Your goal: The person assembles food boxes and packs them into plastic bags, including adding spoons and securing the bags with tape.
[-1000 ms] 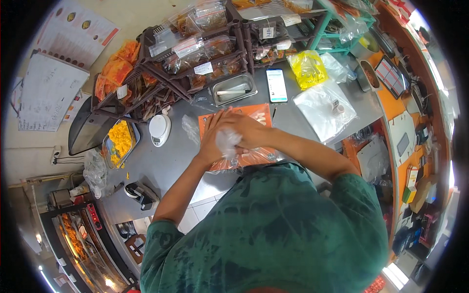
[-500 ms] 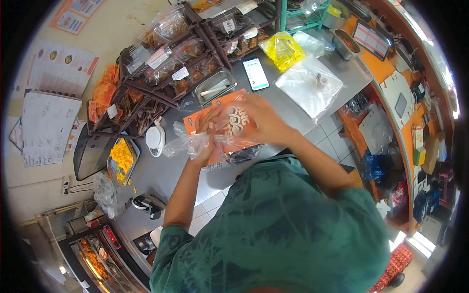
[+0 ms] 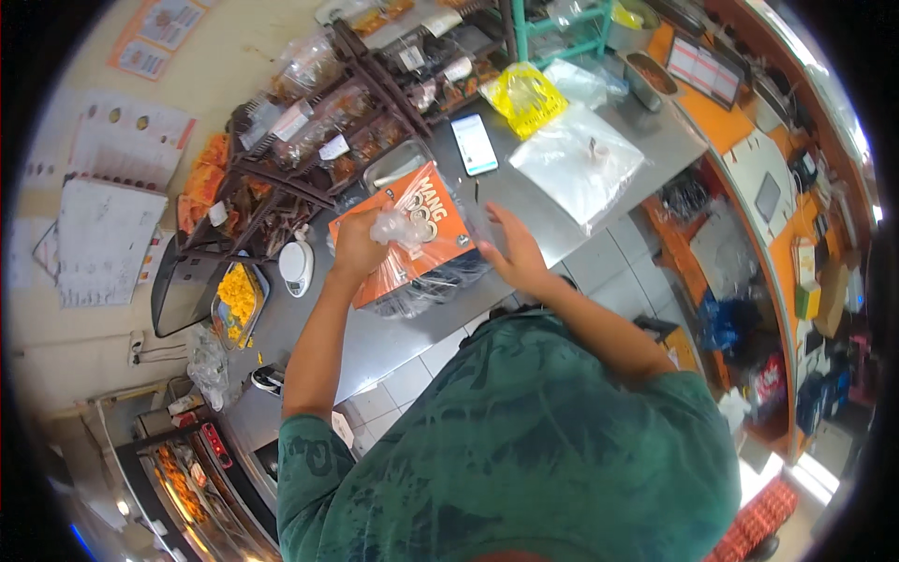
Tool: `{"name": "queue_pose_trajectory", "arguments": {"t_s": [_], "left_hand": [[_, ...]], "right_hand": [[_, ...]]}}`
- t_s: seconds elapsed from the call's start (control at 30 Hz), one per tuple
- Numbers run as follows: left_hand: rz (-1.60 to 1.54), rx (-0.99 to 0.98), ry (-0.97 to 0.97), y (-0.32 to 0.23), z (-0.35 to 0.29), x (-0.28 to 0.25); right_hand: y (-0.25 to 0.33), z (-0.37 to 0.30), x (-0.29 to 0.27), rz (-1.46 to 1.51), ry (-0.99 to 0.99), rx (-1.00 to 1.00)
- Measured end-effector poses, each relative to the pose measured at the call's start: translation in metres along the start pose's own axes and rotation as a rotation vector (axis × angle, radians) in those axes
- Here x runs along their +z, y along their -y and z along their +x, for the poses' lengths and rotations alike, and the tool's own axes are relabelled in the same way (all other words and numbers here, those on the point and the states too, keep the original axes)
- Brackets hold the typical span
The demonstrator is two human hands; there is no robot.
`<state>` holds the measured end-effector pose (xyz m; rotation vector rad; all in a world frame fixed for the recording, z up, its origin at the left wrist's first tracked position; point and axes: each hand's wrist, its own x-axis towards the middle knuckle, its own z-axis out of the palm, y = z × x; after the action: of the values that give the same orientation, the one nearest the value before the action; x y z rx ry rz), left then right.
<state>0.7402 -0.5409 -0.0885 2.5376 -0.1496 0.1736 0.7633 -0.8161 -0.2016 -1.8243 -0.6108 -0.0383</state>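
An orange box (image 3: pixel 382 270) with pale printing lies on the steel counter inside a clear plastic bag (image 3: pixel 412 298), its loose film bunched along the near side. My left hand (image 3: pixel 360 245) is closed at the left of the lid, gripping the gathered neck of the bag, which puffs up over the middle of the box. Just off the box's right edge, my right hand (image 3: pixel 517 255) has its thumb and fingers apart and holds nothing that I can see.
Beyond the box are a small steel tray (image 3: pixel 398 161), a phone (image 3: pixel 474 146), a yellow bag (image 3: pixel 526 99) and a stack of clear bags (image 3: pixel 573 164). Dark racks of packed food (image 3: pixel 346 103) stand at the back left. A white scale (image 3: pixel 296 268) and a tray of yellow food (image 3: pixel 237 298) sit at left.
The bag's loose ends, spread toward the left before, are now gathered above the lid in my left hand. My right hand has moved from over the box to its right side.
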Motion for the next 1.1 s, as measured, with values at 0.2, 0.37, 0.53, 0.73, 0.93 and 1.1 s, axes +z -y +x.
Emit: {"name": "queue_pose_trajectory", "arguments": {"t_s": [0.2,0.37,0.53,0.73,0.93,1.1], "left_hand": [[0.009,-0.052,-0.399,-0.090,0.024,-0.110],[0.152,-0.357,-0.546,-0.251,0.021,-0.190],[0.707,-0.034,-0.381,-0.344,-0.008,-0.223],[1.049,0.325,-0.084,-0.434,0.048,-0.205],[1.005,0.110,0.183,-0.422,0.053,-0.231],[1.015,-0.004,0.216,-0.435,0.042,-0.228]], "right_hand": [[-0.006,-0.010,-0.018,-0.172,-0.068,-0.698],[0.023,0.104,0.032,-0.044,-0.438,-1.192],[0.101,0.199,-0.013,0.264,-0.803,-1.072],[0.114,0.207,-0.023,0.361,-0.569,-0.747],[0.105,0.125,-0.022,0.322,-0.152,-0.857],[0.104,0.101,-0.024,0.306,0.084,-0.905]]}}
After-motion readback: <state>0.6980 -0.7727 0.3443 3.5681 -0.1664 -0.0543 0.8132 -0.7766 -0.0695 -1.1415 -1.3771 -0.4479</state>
